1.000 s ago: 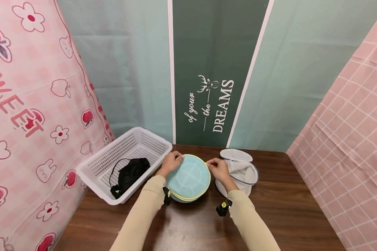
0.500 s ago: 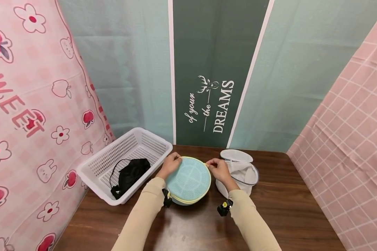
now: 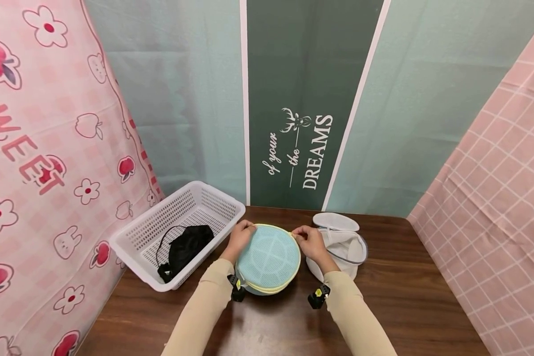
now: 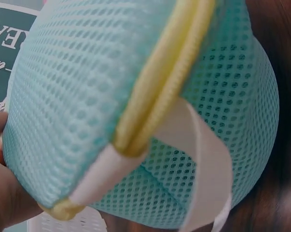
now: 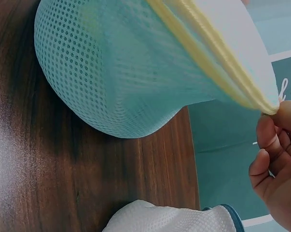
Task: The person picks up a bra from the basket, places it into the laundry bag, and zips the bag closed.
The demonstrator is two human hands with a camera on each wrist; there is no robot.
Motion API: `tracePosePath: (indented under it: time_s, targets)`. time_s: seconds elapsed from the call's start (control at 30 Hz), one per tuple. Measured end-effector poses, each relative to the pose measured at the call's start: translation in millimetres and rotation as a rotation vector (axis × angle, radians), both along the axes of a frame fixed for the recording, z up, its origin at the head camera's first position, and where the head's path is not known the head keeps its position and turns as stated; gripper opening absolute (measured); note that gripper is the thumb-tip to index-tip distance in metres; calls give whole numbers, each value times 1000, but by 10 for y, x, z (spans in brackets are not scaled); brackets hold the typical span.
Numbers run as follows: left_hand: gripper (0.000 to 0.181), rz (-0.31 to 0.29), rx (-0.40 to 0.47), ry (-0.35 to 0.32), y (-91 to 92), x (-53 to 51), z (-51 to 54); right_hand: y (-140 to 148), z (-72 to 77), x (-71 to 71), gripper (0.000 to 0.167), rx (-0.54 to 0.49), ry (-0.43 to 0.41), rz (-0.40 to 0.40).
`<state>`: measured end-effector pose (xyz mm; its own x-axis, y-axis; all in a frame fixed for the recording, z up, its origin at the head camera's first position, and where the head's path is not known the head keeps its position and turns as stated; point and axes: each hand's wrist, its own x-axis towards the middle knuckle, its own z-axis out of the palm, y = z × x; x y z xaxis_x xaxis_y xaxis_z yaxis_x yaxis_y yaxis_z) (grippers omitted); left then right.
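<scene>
A light-blue mesh laundry bag (image 3: pixel 269 257) with a yellow zipped rim stands on the table between my hands, its round top tilted toward me. At the top's far left edge, my left hand (image 3: pixel 240 237) grips the rim. My right hand (image 3: pixel 310 241) pinches the yellow rim (image 5: pixel 251 99) at the far right between thumb and forefinger; any zip pull there is hidden by the fingers. A pale strap (image 4: pixel 203 150) loops out beside the zip in the left wrist view. Right of my right hand lies a white mesh laundry bag (image 3: pixel 333 257) with its lid folded back.
A white perforated plastic basket (image 3: pixel 135 264) stands at the left, with a black bundle with a cord (image 3: pixel 189 247) inside it. The brown wooden table (image 3: pixel 409 296) extends to the front and right. Printed curtains (image 3: pixel 182 99) hang along the back and both sides.
The blue laundry bag's top has shifted slightly toward me, and the left hand has moved a little with it. The right hand keeps its pinch on the rim at nearly the same spot.
</scene>
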<state>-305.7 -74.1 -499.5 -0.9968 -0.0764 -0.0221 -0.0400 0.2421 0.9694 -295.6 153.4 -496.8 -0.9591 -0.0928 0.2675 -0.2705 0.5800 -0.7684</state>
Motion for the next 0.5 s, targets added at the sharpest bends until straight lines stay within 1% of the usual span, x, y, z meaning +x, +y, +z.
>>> tracePosePath:
  time_s: [0.1,0.2,0.3,0.37,0.5]
  targets:
    - [13,67,32,-23,5,22,-22,13,-13,13,7,13,14,-6]
    - [14,140,87,-66,-3,56,-36,38,-40,31,6,17,19,-12]
    - [15,213,153,-100,-9,91,-51,58,-57,61,5,-2,26,-18]
    - [16,260,194,-106,-6,115,-57,68,-60,83,5,-20,36,-22]
    - [19,361,270,-88,10,145,-90,71,-55,139,5,-48,28,-24]
